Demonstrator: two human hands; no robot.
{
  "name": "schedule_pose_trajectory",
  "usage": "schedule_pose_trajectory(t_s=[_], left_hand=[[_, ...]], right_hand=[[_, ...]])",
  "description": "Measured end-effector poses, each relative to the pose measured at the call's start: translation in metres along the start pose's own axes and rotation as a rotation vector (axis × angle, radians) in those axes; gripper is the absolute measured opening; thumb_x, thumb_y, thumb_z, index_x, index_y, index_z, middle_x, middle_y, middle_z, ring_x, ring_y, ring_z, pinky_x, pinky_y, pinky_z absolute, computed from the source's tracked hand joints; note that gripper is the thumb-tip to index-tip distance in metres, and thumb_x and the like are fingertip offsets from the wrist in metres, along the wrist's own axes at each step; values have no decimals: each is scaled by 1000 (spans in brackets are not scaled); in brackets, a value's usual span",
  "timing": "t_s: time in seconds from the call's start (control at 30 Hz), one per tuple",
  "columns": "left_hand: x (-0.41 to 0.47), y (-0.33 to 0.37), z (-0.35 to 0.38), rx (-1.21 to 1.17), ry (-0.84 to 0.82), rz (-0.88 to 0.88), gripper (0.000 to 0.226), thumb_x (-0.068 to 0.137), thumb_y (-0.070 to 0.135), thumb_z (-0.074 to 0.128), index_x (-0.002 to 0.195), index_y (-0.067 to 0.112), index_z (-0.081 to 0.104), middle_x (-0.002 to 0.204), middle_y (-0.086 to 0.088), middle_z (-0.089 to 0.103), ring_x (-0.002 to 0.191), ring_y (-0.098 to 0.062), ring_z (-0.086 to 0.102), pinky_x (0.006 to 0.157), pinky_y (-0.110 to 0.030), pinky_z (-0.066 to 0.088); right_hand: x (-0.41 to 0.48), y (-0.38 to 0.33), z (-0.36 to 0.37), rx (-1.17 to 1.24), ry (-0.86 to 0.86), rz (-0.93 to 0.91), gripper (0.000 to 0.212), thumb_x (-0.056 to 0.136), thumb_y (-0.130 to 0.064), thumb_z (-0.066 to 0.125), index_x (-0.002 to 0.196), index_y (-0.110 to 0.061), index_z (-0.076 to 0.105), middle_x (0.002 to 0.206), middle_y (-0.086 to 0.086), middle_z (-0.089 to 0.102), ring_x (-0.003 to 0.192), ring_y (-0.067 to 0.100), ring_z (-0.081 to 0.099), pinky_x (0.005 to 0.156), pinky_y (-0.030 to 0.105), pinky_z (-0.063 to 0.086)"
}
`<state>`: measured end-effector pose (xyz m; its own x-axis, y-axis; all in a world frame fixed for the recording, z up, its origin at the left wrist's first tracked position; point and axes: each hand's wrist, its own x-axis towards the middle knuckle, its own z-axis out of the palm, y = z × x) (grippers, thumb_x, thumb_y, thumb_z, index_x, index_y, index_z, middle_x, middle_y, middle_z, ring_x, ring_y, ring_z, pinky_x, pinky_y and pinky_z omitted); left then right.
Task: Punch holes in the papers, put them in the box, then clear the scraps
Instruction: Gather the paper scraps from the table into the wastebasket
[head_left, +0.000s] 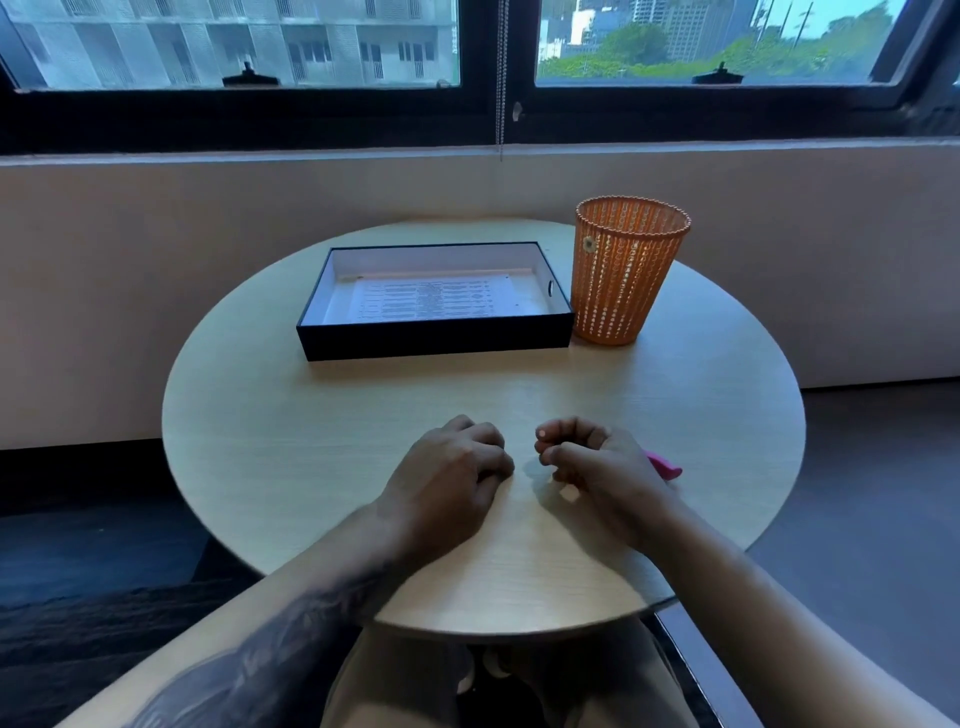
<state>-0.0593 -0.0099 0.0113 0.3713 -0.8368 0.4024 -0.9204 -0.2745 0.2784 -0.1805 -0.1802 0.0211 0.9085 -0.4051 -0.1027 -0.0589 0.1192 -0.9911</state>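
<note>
1. Both sets of fingers are curled in. The left hand (452, 467) rests on the table (311, 467); the right hand (597, 462) bunches its fingertips, and I cannot tell whether they pinch anything.
2. One pale scrap (569, 493) seems to lie just beside the right hand.
3. Papers (431, 301) lie flat in the box (436, 338), long axis left-right, so clearing scraps looks to be the step in hand.
4. Next, the scraps likely need carrying to the orange basket (623, 275).
</note>
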Motion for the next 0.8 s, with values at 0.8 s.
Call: schedule_pose_trajectory(t_s=[0.8], left_hand=[[51, 2, -22, -1658, 112, -625, 16, 85, 0, 62, 77, 13, 66, 77, -3, 65, 72, -14, 65, 65, -27, 55]], right_hand=[[12, -18, -8, 340, 58, 14, 9, 72, -10, 74, 80, -15, 76, 76, 6, 65, 74, 18, 60, 76, 33, 44]])
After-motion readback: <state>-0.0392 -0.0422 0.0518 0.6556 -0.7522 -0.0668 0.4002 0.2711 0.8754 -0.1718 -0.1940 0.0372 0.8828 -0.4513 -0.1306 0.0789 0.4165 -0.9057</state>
